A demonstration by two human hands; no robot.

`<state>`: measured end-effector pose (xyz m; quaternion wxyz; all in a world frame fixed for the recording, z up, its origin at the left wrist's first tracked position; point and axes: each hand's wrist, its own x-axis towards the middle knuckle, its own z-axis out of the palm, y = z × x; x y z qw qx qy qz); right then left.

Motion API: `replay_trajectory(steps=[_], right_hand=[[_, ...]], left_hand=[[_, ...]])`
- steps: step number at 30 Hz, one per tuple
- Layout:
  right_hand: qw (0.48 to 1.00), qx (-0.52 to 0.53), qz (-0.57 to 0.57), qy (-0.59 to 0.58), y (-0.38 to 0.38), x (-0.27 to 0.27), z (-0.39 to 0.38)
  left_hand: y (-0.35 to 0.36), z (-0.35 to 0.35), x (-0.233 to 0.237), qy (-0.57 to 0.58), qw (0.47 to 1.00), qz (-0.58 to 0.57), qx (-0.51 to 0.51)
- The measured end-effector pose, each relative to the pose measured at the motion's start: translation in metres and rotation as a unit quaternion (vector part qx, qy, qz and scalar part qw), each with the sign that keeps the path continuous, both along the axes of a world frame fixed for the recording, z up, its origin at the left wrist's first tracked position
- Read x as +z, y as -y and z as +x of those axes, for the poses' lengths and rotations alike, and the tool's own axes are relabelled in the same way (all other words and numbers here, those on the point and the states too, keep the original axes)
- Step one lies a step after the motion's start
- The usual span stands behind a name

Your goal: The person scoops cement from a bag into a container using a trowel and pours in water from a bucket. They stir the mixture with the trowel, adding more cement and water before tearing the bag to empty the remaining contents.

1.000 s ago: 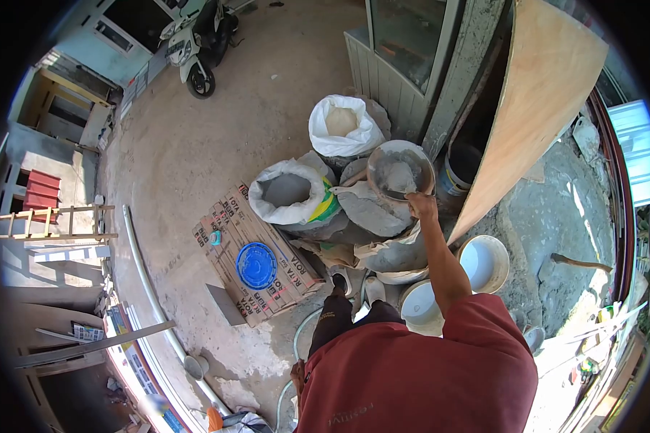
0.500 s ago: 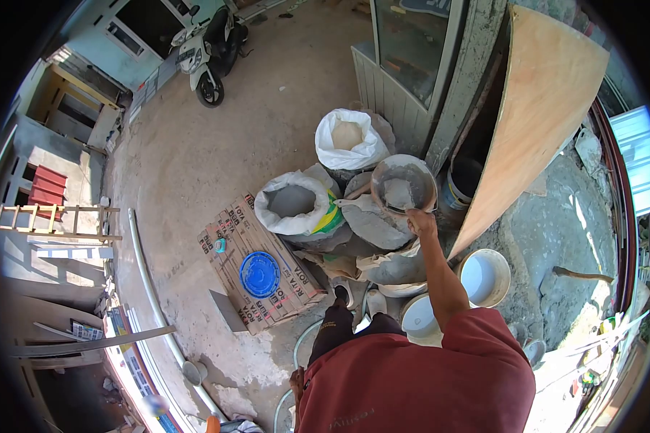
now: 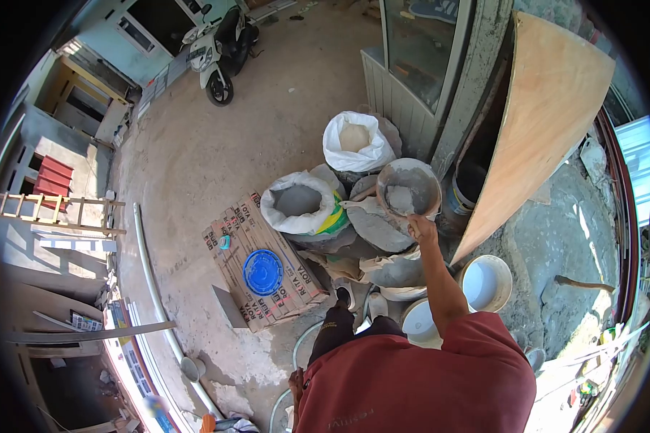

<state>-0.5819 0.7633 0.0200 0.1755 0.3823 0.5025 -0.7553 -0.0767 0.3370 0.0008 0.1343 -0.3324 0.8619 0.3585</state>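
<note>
My right hand [image 3: 422,228], fingers closed, is at the near rim of a round bucket [image 3: 435,189]; what it grips is hidden. Inside the bucket lies a pale grey patch [image 3: 399,199], too unclear to name. To its left stand a white sack of grey powder [image 3: 297,201] and, farther back, a white sack of pale material [image 3: 354,138]. A torn paper bag [image 3: 395,272] of grey powder lies below the bucket. Low beside my left hip, my left hand [image 3: 296,380] is small and partly hidden, its fingers unclear.
Printed cardboard [image 3: 232,224] bears a blue lid [image 3: 263,272]. Two pale buckets [image 3: 487,281] [image 3: 422,322] stand near my right side. A plywood sheet [image 3: 538,123] leans at the right. A long pipe [image 3: 148,270] lies left; a scooter [image 3: 219,54] is parked behind.
The view has shifted slightly, moving the sacks and bucket a little right in the picture. My right hand sits slightly lower against the bucket's rim. My left hand stays beside my hip.
</note>
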Motion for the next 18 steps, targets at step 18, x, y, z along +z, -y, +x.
replay_trajectory(steps=[18], right_hand=[[0.996, 0.073, -0.037, -0.047, -0.003, -0.002, -0.006]], left_hand=[[-0.006, 0.006, -0.001, 0.004, 0.999, 0.030, 0.021]])
